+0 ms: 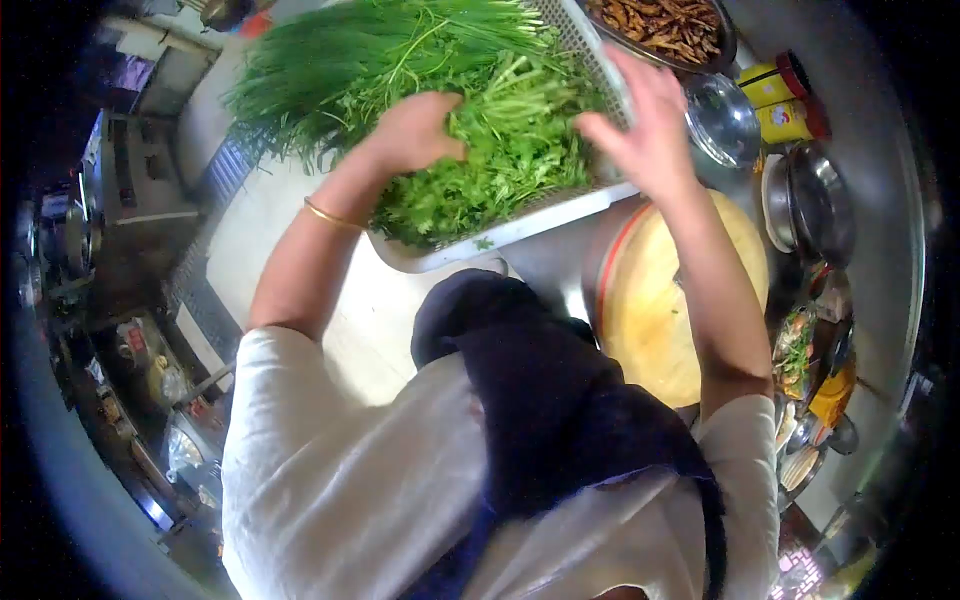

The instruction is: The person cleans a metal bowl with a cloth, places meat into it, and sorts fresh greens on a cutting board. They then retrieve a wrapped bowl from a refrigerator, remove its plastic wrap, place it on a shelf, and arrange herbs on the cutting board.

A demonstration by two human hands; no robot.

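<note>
A white perforated basket (560,212) holds leafy green herbs (510,150) in front and a bundle of long thin green stalks (330,60) behind. On the left side of the herbs rests my left hand (420,132), its fingers curved among the leaves and partly hidden by them. My right hand (645,125) is over the basket's right edge, thumb and fingers spread, with nothing held in it. A round wooden cutting board (650,310) lies below my right hand, partly behind the forearm.
At the upper right are a bowl of brown strips (665,28), a metal bowl (722,120), yellow containers (780,120) and a dark metal pan (818,200). Plates and food line the right side. Dark kitchen equipment (135,170) stands at the left.
</note>
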